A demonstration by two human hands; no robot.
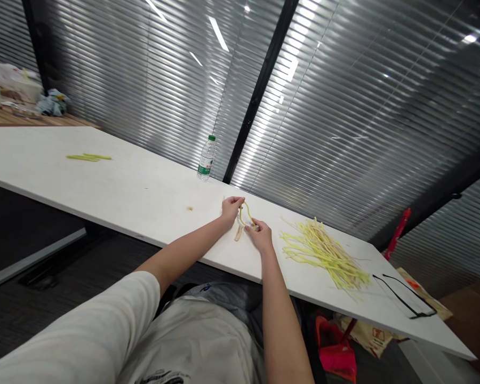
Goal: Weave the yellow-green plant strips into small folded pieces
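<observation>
Strand [248, 212], thin, yellow and softly curved

No text is legible on the bottle [206, 161] or shirt [196, 336].

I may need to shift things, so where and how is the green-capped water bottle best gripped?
Probably around the middle of the water bottle, near its label, coming in level from the person's side. It stands upright and narrow by the far edge of the white table, with blinds behind it; the small cap offers less to hold.
</observation>
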